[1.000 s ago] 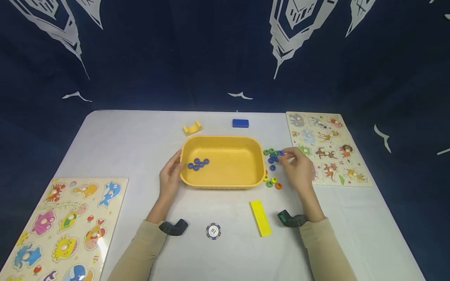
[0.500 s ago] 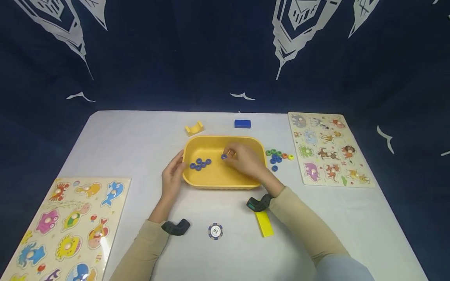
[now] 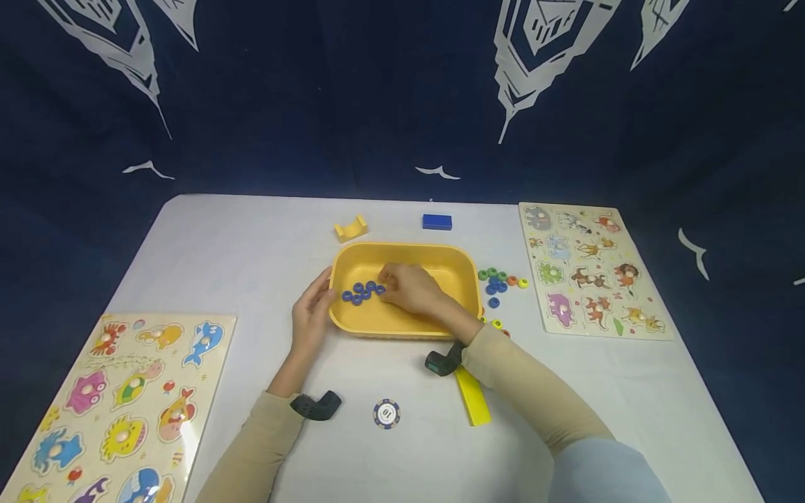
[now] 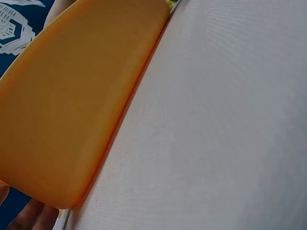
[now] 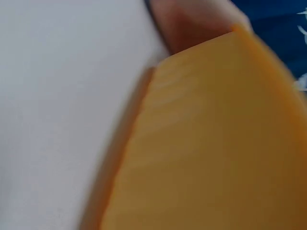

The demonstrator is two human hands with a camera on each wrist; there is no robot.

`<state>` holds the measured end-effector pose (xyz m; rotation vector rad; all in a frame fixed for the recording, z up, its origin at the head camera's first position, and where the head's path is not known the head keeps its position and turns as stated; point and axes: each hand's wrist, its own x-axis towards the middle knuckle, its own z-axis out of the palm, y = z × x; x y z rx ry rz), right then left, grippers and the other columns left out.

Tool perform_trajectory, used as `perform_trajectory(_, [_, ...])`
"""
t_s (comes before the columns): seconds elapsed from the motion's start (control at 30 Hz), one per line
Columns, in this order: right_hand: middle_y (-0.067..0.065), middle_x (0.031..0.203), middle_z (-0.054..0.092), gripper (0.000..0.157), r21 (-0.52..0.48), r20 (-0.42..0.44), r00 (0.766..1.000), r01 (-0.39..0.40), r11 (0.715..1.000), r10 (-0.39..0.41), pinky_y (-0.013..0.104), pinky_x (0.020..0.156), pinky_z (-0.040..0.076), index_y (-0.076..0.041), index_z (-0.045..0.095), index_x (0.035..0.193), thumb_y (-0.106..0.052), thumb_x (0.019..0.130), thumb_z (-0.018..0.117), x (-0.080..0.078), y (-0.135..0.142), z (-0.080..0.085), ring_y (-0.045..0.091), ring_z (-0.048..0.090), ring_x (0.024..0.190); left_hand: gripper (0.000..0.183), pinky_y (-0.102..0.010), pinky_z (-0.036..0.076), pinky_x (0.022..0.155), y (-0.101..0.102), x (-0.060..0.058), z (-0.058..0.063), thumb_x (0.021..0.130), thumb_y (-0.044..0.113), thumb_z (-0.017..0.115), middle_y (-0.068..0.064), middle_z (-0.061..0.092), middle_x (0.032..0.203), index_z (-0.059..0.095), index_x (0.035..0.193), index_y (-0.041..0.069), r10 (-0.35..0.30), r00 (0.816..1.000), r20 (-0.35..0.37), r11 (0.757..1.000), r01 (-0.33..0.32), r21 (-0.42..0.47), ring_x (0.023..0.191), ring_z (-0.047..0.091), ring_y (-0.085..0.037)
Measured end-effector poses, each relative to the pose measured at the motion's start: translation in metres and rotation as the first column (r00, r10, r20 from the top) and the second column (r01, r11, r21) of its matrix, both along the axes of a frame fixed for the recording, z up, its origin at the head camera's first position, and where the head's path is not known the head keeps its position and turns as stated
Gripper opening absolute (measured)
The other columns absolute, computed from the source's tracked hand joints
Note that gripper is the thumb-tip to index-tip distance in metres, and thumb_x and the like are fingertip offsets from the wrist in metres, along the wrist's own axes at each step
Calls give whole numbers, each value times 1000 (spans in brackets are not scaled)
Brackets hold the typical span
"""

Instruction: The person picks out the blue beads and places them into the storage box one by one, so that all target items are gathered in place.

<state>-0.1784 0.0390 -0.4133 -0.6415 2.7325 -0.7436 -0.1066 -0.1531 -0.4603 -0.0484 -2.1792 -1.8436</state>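
A yellow plastic tray [image 3: 405, 244] sits mid-table, its side wall [image 4: 81, 105] filling much of the left wrist view. My left hand [image 3: 309, 314] holds the tray's left end, thumb and fingers at the rim. Reaching over the tray's front, my right hand [image 3: 411, 290] pinches a blue bead [image 3: 380, 289] close to several other blue beads [image 3: 357, 300] on the tray floor. In the right wrist view the tray's outer wall [image 5: 206, 134] hides the fingertips. Right of the tray lie several loose beads: blue [image 3: 494, 302], green [image 3: 492, 272], orange and yellow.
A yellow arch block [image 3: 351, 229] and a blue block [image 3: 437, 222] lie behind the tray. In front are a poker chip [image 3: 386, 414] and a yellow strip block [image 3: 474, 402], partly under the right forearm. Animal puzzle boards lie at left [image 3: 135, 391] and right [image 3: 591, 272].
My right hand has moved left from the bead pile into the tray, carrying a blue bead to the blue beads there. The left hand stays on the tray's left end.
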Motion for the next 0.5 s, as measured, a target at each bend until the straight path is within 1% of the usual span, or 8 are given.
perform_trajectory(0.1, [-7, 78, 61, 30, -82, -47, 998, 28, 996, -32, 23, 57, 41, -14, 60, 106, -22, 77, 66, 7, 11, 6, 10, 52, 63, 38, -17, 44, 83, -1, -5, -13, 91, 16, 48, -12, 57, 111, 46, 129, 20, 7, 1000, 14, 1000, -7, -3, 100, 52, -21])
perform_trajectory(0.17, [-8, 76, 61, 29, -177, -99, 993, 41, 983, -59, 23, 53, 39, -14, 60, 106, -23, 79, 66, 14, 22, 10, 10, 49, 58, 38, -18, 45, 82, -1, -4, -13, 91, 19, 48, -10, 58, 110, 46, 129, 23, 14, 1000, 19, 1000, -14, -12, 98, 52, -18])
perform_trajectory(0.23, [-7, 75, 60, 28, -275, -151, 984, 45, 960, -90, 23, 49, 37, -13, 60, 106, -24, 80, 65, 21, 36, 15, 12, 45, 55, 38, -19, 45, 83, -1, -4, -14, 91, 20, 48, -9, 58, 110, 47, 129, 24, 21, 1000, 15, 999, -21, -25, 97, 53, -18])
perform_trajectory(0.3, [-5, 74, 60, 29, -354, -207, 969, 52, 934, -132, 22, 46, 35, -13, 61, 105, -24, 80, 66, 27, 53, 18, 12, 43, 54, 38, -19, 45, 83, -1, -4, -13, 91, 21, 49, -9, 58, 110, 47, 128, 26, 24, 1000, 12, 999, -24, -24, 97, 53, -16])
perform_trajectory(0.37, [-4, 74, 59, 28, -406, -252, 949, 73, 911, -188, 21, 44, 33, -13, 62, 105, -24, 79, 66, 32, 73, 19, 11, 42, 54, 38, -19, 45, 83, -1, -5, -13, 91, 22, 48, -9, 58, 110, 47, 128, 26, 26, 1000, 13, 999, -26, -28, 97, 53, -15])
perform_trajectory(0.5, [-1, 73, 59, 29, -467, -274, 909, 160, 870, -314, 18, 45, 34, -11, 62, 105, -22, 79, 67, 41, 114, 12, 12, 42, 54, 38, -18, 45, 83, -1, -5, -14, 91, 22, 48, -10, 57, 111, 46, 129, 25, 21, 1000, 21, 1000, -21, -23, 97, 52, -14])
